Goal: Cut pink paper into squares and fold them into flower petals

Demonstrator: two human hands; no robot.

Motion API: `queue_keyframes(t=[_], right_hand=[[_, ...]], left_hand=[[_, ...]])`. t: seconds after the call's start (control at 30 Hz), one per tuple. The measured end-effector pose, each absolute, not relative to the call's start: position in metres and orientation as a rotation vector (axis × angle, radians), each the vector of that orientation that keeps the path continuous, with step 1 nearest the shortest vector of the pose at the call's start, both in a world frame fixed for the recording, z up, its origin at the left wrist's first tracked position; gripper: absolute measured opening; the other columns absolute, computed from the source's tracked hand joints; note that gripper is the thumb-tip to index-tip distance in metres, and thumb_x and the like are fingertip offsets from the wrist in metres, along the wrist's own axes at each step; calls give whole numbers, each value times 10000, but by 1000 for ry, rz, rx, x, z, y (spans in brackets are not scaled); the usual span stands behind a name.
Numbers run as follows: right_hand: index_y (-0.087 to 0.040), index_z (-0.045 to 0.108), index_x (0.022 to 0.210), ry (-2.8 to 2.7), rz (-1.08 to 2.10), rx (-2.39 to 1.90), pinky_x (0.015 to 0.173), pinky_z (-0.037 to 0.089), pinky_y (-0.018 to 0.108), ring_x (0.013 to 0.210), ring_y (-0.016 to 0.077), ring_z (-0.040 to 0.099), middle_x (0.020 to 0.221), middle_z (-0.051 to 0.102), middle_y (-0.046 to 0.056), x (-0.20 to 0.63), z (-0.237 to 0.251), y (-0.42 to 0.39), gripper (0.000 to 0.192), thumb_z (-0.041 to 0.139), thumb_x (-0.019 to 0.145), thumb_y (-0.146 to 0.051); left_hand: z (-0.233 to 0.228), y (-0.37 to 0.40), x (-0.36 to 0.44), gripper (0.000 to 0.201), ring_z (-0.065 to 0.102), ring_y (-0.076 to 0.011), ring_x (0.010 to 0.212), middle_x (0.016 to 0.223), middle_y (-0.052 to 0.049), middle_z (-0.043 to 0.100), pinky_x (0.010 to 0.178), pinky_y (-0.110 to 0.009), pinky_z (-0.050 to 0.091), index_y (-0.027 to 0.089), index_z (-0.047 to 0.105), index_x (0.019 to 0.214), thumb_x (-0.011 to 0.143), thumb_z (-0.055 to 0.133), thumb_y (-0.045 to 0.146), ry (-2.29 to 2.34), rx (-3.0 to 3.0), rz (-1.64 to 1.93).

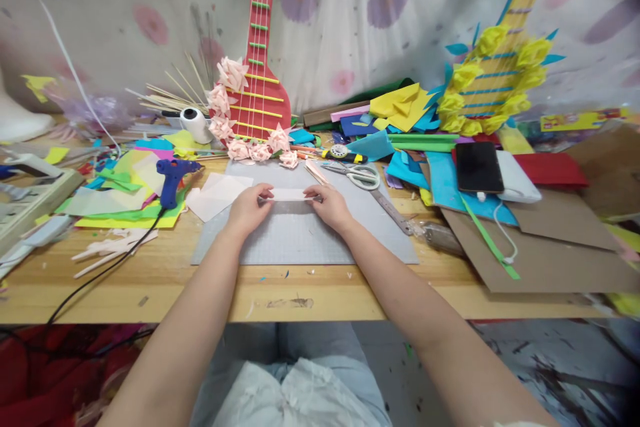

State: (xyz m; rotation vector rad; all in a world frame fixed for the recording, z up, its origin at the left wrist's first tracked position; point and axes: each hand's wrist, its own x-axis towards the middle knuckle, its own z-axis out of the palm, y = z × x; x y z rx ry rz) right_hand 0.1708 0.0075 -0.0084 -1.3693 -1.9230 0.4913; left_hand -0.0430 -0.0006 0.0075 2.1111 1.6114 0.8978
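A wooden table [320,297] was seen spread with craft clutter, and a grey cutting mat [300,240] was laid at its middle. Behind the mat a red paper guitar [260,80] was propped against the wall, with pale pink paper flowers [233,73] fixed around its body. To the left a blue glue gun [170,180] was rested on sheets of coloured paper; to the right scissors [360,175] and a black phone [479,167] were laid.

Over the mat a narrow pale pink paper strip [289,195] was held flat and level. Its left end was pinched by the left hand [247,210], its right end by the right hand [330,207], both closed on it with fingertips. The strip was judged very light, thin and limp, easily creased or torn, so a gentle pinch at both ends was thought best. It looked smooth, long and plain, almost white, with straight edges.
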Motion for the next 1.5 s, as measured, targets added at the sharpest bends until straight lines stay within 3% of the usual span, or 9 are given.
queue_keyframes(t=[0.2,0.43,0.87,1.07,1.5], right_hand=[[-221,618,959,-1931,514,-1454,722,412,278,762,141,519,812,609,4,171,-6,7,268,596,693,-248],[-205,554,1045,-1750,640,-1507,646,399,243,647,106,504,738,577,-25,168,-7,8,356,577,700,-293],[-242,495,1104,-1857,545,-1671,690,383,264,761,144,535,749,571,-22,157,-2,7,385,564,732,-314],[-240,462,1139,-1881,441,-1770,724,385,294,830,177,548,855,604,17,151,6,5,385,532,773,-338],[-208,442,1081,-1928,344,-1869,697,383,296,838,191,554,915,610,54,144,9,4,317,503,804,-351]], left_hand=[[7,-1,-49,303,550,-145,686,778,5,628,674,-258,422,227,614,983,705,539,322,1701,2076,816],[6,-2,-45,352,552,-143,682,792,3,634,672,-256,422,237,595,1045,717,524,344,1725,2050,792],[7,2,-46,355,539,-196,797,784,-19,657,741,-311,413,208,583,1060,739,513,342,1873,2056,847],[8,1,-43,414,541,-214,830,783,-36,650,747,-320,404,188,536,1110,752,501,394,1968,2002,846],[8,-3,-35,400,526,-232,864,761,-24,633,746,-333,400,200,508,1104,713,519,279,2049,1970,833]])
